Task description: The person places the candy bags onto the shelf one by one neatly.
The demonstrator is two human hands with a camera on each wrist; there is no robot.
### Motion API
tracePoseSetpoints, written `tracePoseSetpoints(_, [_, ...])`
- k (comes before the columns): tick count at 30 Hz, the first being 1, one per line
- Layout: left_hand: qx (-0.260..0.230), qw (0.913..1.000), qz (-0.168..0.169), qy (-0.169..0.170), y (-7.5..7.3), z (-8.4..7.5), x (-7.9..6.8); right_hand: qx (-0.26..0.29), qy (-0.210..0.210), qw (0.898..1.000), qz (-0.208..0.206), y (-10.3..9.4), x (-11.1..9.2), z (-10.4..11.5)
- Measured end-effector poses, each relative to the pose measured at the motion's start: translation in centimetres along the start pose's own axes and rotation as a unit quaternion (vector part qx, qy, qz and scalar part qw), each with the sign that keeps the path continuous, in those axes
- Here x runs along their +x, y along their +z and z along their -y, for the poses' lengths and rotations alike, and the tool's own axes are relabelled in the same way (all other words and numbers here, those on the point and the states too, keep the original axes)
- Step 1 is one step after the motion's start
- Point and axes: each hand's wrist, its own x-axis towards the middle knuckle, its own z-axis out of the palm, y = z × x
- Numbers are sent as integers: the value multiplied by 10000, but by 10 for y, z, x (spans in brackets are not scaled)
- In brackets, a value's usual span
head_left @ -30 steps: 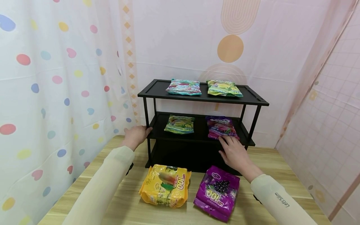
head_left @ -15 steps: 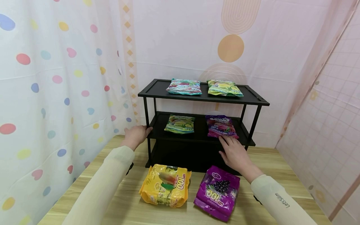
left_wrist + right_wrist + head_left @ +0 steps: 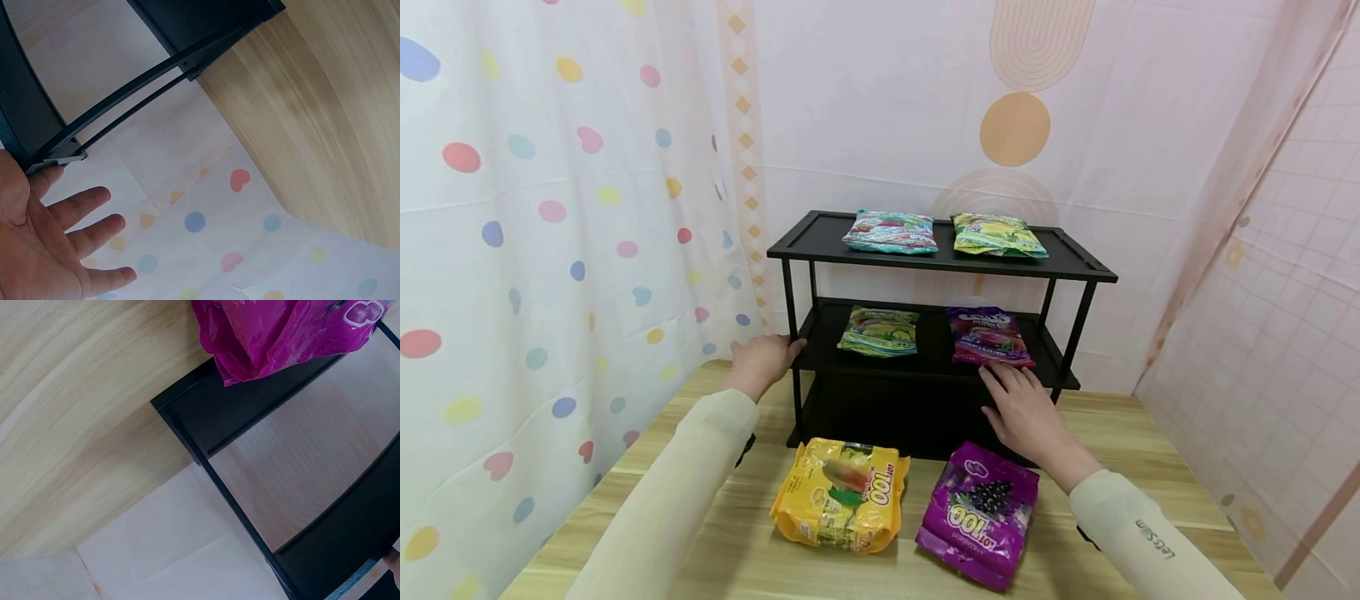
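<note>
In the head view my left hand (image 3: pixel 763 364) holds the left end of the black shelf rack (image 3: pixel 940 265) at the middle shelf, thumb on top. The left wrist view shows its other fingers (image 3: pixel 90 240) stretched out and spread. My right hand (image 3: pixel 1026 412) has its fingertips at the front edge of a purple candy bag (image 3: pixel 988 333), which lies flat on the right of the middle shelf. Beside it on that shelf lies a green candy bag (image 3: pixel 880 332). On the top shelf rest a teal-and-white bag (image 3: pixel 892 232) and a yellow-green bag (image 3: pixel 998 235).
In front of the rack, on the wooden table (image 3: pixel 737 533), lie a yellow mango candy bag (image 3: pixel 842 497) and a purple grape candy bag (image 3: pixel 981 517). The black bottom shelf (image 3: pixel 887 412) is just behind them. Patterned curtains (image 3: pixel 587 208) hang at the left, back and right.
The purple bag on the middle shelf has shifted slightly back and left, and my right fingertips have moved a little with it. My left hand has stayed in place.
</note>
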Motion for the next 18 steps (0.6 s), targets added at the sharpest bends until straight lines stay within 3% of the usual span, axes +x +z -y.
tracePoseSetpoints(6, [-7, 10000, 8, -23, 1, 0, 1, 112, -347, 9991, -232, -3, 0, 5])
tracePoseSetpoints(14, [31, 10000, 16, -45, 2, 0, 1, 206, -1395, 9876, -694, 3, -3, 17])
tracePoseSetpoints(18, [32, 10000, 23, -62, 3, 1, 2, 88, -1768, 9828, -534, 5, -6, 25])
